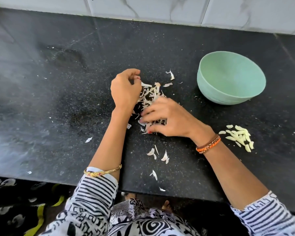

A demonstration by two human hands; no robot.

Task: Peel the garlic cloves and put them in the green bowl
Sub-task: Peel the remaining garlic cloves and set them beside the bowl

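Note:
A pile of papery garlic skins (151,94) lies in the middle of the black counter. My left hand (124,89) sits at the pile's left edge with its fingers curled; whether it holds anything is hidden. My right hand (167,116) lies over the near part of the pile, fingers and thumb bent around a bunch of skins. The green bowl (211,92) stands to the right, tilted toward me, and looks empty. A heap of peeled garlic cloves (239,137) lies on the counter at the right, beyond my right wrist.
Loose bits of skin (164,156) are scattered toward the counter's front edge (92,182), and a few more (171,74) lie near the bowl. A white tiled wall (160,9) runs along the back. A patterned dark floor covering (15,210) shows below the counter.

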